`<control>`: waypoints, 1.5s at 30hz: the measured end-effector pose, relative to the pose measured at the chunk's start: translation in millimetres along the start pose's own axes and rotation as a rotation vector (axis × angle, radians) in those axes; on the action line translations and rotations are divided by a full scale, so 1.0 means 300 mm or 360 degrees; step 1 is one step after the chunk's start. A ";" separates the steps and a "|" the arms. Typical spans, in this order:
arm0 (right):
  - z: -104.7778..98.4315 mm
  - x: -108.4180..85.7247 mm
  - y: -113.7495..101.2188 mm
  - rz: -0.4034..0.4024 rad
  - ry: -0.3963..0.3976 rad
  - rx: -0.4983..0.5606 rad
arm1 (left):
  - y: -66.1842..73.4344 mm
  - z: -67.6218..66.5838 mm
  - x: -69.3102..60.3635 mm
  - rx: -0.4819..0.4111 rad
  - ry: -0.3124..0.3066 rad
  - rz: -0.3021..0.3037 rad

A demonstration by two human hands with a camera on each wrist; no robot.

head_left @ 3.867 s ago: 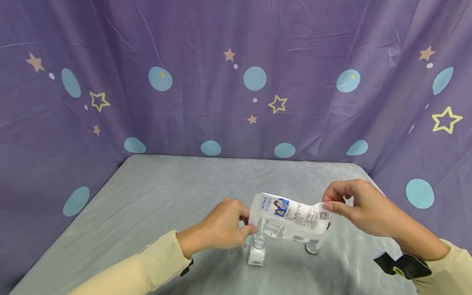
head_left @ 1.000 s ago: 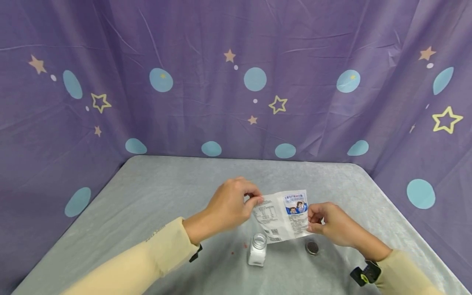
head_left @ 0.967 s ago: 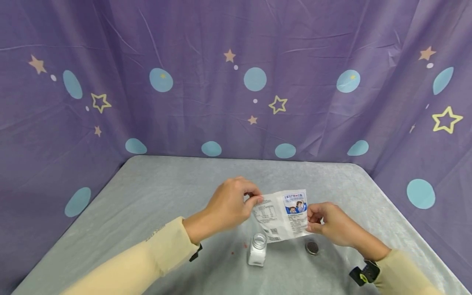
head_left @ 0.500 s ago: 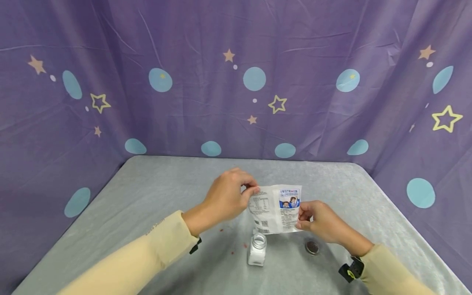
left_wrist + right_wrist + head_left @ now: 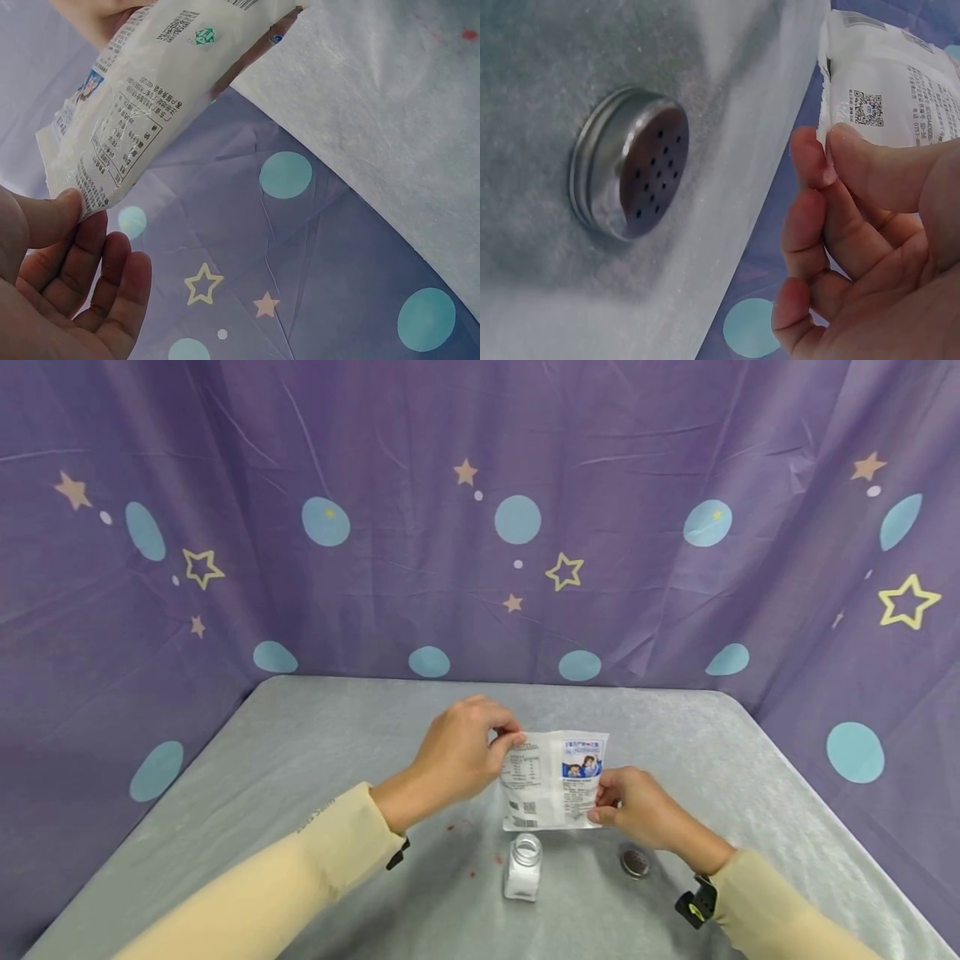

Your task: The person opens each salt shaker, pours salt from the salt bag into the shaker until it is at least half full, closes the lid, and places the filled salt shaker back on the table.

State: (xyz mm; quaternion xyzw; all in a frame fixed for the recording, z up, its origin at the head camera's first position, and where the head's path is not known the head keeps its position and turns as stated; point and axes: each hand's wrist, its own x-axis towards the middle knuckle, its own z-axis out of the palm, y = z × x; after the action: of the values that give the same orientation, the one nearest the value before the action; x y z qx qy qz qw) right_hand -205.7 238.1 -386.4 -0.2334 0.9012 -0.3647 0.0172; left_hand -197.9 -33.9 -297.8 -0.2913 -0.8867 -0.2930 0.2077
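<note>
A white printed plastic packet (image 5: 553, 781), with a blue picture on it, hangs upright above the table between both hands. My left hand (image 5: 467, 752) pinches its upper left corner between thumb and fingers. At its lower right edge my right hand (image 5: 647, 810) grips it the same way. Just below the packet stands a small open glass jar (image 5: 523, 867) with white contents. A metal shaker lid (image 5: 634, 862) with holes lies on the table to the right of the jar. In the right wrist view the packet's edge near the right fingertips (image 5: 810, 154) looks torn.
Grey cloth covers the table (image 5: 360, 727). Small red specks (image 5: 472, 874) lie left of the jar. A purple curtain (image 5: 420, 568) with stars and dots hangs behind and at both sides.
The packet was held nearly lengthwise over the jar; it has been turned more upright and lifted slightly back. Both hands moved up and left with it over the last second. The jar stayed put.
</note>
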 end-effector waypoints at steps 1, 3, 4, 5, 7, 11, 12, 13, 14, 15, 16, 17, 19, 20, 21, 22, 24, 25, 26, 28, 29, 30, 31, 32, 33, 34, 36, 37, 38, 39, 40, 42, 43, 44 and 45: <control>0.005 0.003 0.001 0.0004 0.0000 0.0006 | -0.002 0.001 0.002 0.0004 0.0002 0.0003; 0.016 0.009 0.003 0.0015 0.0002 -0.0002 | -0.007 0.004 0.005 0.0012 0.0004 0.0012; 0.021 0.012 0.005 0.0021 0.0002 -0.0005 | -0.009 0.005 0.007 0.0013 0.0006 0.0015; 0.026 0.015 0.005 0.0035 0.0002 -0.0005 | -0.011 0.007 0.009 0.0015 0.0007 0.0021; 0.038 0.021 0.005 0.0060 0.0002 -0.0006 | -0.014 0.010 0.012 0.0020 0.0010 0.0027; 0.059 0.031 0.000 0.0131 0.0007 -0.0033 | -0.020 0.013 0.018 0.0040 0.0004 0.0038; 0.064 0.034 -0.003 0.0150 0.0007 -0.0042 | -0.021 0.013 0.019 0.0049 0.0002 0.0044; 0.068 0.038 -0.005 0.0173 0.0012 -0.0056 | -0.021 0.012 0.019 0.0059 0.0000 0.0049; 0.071 0.042 -0.008 0.0196 0.0018 -0.0072 | -0.022 0.011 0.020 0.0064 -0.0002 0.0055; 0.074 0.048 -0.012 0.0224 0.0024 -0.0086 | -0.024 0.011 0.022 0.0070 -0.0004 0.0059; 0.077 0.054 -0.014 0.0248 0.0033 -0.0102 | -0.026 0.011 0.024 0.0073 -0.0003 0.0063; 0.080 0.059 -0.016 0.0264 0.0041 -0.0113 | -0.027 0.012 0.026 0.0076 -0.0001 0.0063; 0.087 0.071 -0.016 0.0276 0.0065 -0.0143 | -0.031 0.014 0.031 0.0080 0.0009 0.0067; 0.090 0.076 -0.016 0.0278 0.0078 -0.0155 | -0.035 0.016 0.034 0.0079 0.0012 0.0066; 0.094 0.081 -0.016 0.0277 0.0087 -0.0162 | -0.038 0.018 0.037 0.0084 0.0015 0.0065; 0.097 0.085 -0.015 0.0262 0.0094 -0.0168 | -0.040 0.020 0.039 0.0086 0.0016 0.0064; 0.104 0.094 -0.014 0.0265 0.0104 -0.0176 | -0.045 0.022 0.042 0.0087 0.0013 0.0062; 0.107 0.098 -0.013 0.0272 0.0110 -0.0184 | -0.047 0.022 0.044 0.0087 0.0008 0.0058; 0.110 0.102 -0.014 0.0284 0.0114 -0.0189 | -0.048 0.023 0.046 0.0088 0.0004 0.0055; 0.112 0.109 -0.013 0.0306 0.0121 -0.0211 | -0.050 0.023 0.049 0.0086 -0.0003 0.0050; 0.113 0.112 -0.012 0.0325 0.0128 -0.0223 | -0.051 0.023 0.051 0.0088 -0.0005 0.0050; 0.113 0.115 -0.011 0.0332 0.0136 -0.0239 | -0.051 0.023 0.053 0.0090 -0.0007 0.0050; 0.113 0.118 -0.009 0.0337 0.0140 -0.0249 | -0.052 0.023 0.055 0.0092 -0.0008 0.0049; 0.112 0.120 -0.009 0.0338 0.0143 -0.0258 | -0.053 0.023 0.057 0.0094 -0.0009 0.0049; 0.112 0.123 -0.007 0.0347 0.0146 -0.0266 | -0.054 0.024 0.060 0.0094 -0.0012 0.0047; 0.112 0.124 -0.007 0.0352 0.0148 -0.0273 | -0.056 0.026 0.062 0.0096 -0.0015 0.0047; 0.111 0.128 -0.008 0.0361 0.0149 -0.0292 | -0.061 0.029 0.064 0.0092 -0.0018 0.0038; 0.110 0.129 -0.008 0.0365 0.0148 -0.0303 | -0.063 0.031 0.064 0.0088 -0.0020 0.0030; 0.110 0.131 -0.008 0.0365 0.0149 -0.0317 | -0.066 0.033 0.064 0.0083 -0.0022 0.0020; 0.110 0.132 -0.008 0.0371 0.0148 -0.0334 | -0.069 0.035 0.063 0.0078 -0.0023 0.0006; 0.110 0.134 -0.007 0.0370 0.0150 -0.0354 | -0.072 0.036 0.062 0.0076 -0.0023 -0.0005; 0.112 0.136 -0.005 0.0378 0.0153 -0.0399 | -0.078 0.040 0.060 0.0081 -0.0028 -0.0027; 0.114 0.137 -0.003 0.0378 0.0155 -0.0421 | -0.081 0.043 0.059 0.0085 -0.0033 -0.0037; 0.115 0.139 0.000 0.0382 0.0155 -0.0440 | -0.084 0.046 0.058 0.0092 -0.0039 -0.0046; 0.117 0.140 0.001 0.0391 0.0152 -0.0460 | -0.087 0.049 0.057 0.0098 -0.0047 -0.0053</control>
State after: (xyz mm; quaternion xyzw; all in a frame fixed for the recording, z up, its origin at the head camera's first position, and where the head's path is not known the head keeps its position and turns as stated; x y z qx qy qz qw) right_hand -236.1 197.4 -406.5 -0.1042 0.9657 -0.2374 -0.0149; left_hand -230.2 -35.0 -309.9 -0.2743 -0.9030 -0.2647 0.1984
